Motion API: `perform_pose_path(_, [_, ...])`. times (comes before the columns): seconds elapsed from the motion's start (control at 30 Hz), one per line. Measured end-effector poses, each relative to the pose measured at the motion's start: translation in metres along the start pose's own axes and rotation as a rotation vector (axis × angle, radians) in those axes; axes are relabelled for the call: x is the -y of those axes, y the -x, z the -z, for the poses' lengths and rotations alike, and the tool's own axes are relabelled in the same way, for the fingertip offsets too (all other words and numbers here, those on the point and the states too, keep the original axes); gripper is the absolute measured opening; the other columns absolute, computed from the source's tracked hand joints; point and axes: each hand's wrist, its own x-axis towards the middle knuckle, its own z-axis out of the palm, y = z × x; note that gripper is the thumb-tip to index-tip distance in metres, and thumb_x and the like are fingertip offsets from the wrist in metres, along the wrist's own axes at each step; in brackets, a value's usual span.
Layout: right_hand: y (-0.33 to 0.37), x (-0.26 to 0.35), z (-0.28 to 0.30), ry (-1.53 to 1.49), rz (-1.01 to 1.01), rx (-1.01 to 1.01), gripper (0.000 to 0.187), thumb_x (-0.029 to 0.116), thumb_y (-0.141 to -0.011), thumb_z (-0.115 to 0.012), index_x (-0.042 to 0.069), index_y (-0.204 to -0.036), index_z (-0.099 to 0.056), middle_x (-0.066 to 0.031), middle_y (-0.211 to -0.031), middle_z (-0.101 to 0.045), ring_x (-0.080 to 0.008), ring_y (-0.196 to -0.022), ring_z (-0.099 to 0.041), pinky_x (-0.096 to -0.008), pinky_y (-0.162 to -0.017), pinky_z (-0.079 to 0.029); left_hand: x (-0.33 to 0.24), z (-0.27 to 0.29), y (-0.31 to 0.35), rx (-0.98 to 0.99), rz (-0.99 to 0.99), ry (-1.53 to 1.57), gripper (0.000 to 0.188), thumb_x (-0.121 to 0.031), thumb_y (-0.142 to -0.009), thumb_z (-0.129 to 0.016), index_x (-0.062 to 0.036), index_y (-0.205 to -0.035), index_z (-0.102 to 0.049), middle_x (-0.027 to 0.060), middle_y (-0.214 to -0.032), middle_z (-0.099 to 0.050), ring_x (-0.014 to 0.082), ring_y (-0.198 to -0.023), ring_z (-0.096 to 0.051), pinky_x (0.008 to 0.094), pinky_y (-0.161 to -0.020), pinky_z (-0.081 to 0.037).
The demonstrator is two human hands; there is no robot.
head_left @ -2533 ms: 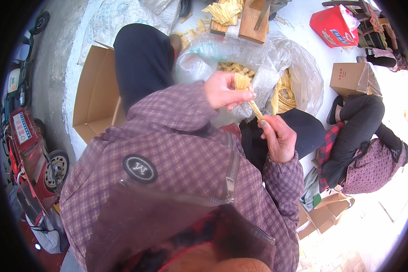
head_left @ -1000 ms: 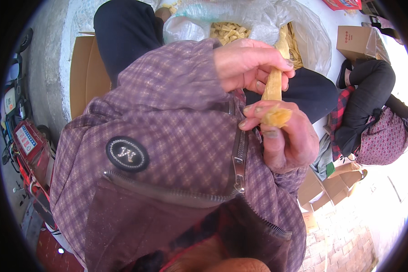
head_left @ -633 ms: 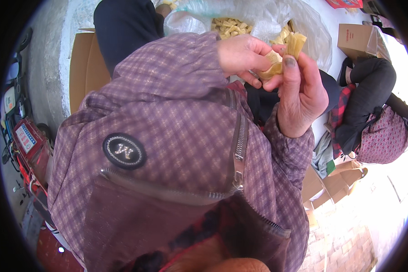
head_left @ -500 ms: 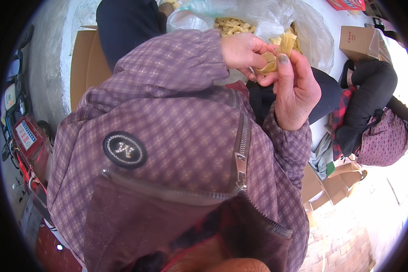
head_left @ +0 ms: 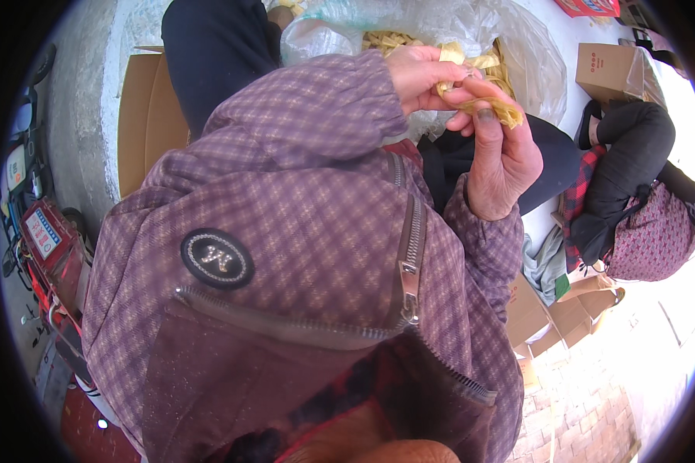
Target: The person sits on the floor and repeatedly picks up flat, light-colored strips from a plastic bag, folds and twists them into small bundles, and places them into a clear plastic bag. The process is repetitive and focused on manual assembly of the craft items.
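Observation:
Both of my hands are close together in front of my lap, working on a pale yellow, flat, dry-looking strip [head_left: 503,111]. My left hand [head_left: 418,77] pinches one part of it between thumb and fingers, and a loop stands up beside the fingertips. My right hand [head_left: 502,150] holds the other, crumpled part between thumb and fingers. The two hands' fingertips nearly meet. Just beyond them, a large clear plastic bag [head_left: 537,58] holds many similar yellow pieces [head_left: 386,40], partly hidden by my left hand and sleeve.
A cardboard flap [head_left: 150,116] stands at my left. To the right sits another person [head_left: 625,147] in dark trousers, with a cardboard box [head_left: 606,71] beyond. Open cardboard [head_left: 571,312] lies near a woven mat [head_left: 579,409]. A red vehicle [head_left: 50,239] is at far left.
The yellow strip, upright and folded before, now lies lower across my right fingers with a loop near my left. My left hand has shifted slightly up and right.

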Motion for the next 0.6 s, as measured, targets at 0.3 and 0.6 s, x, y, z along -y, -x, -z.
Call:
perform_pose_path(0.3, [-0.006, -0.018, 0.007, 0.253, -0.302, 0.048, 0.017, 0.006, -0.090, -0.046, -0.003, -0.099, -0.057, -0.0067, -0.081, -0.059, -0.0094, -0.056, -0.057, -0.0195, -0.049, -0.045, 0.000, 0.001, 0.009, 0.109, -0.400, -1.170, 0.008, -0.006, -0.080, -0.053, -0.0032, -0.085, -0.059, 0.0043, -0.069, -0.059, 0.0162, -0.065, -0.059, 0.0264, -0.060, -0.047])
perform_pose_path(0.6, [-0.009, -0.026, 0.031, -0.170, -0.707, 0.228, 0.030, 0.025, -0.094, -0.041, -0.001, -0.097, -0.055, -0.0114, -0.077, -0.063, -0.0083, -0.043, -0.052, -0.0155, -0.038, -0.031, -0.012, 0.004, 0.004, 0.190, -1.098, -1.277, 0.036, 0.008, -0.070, -0.055, -0.0072, -0.103, -0.057, 0.0109, -0.104, -0.053, 0.0264, -0.094, -0.054, 0.0301, -0.076, -0.047])
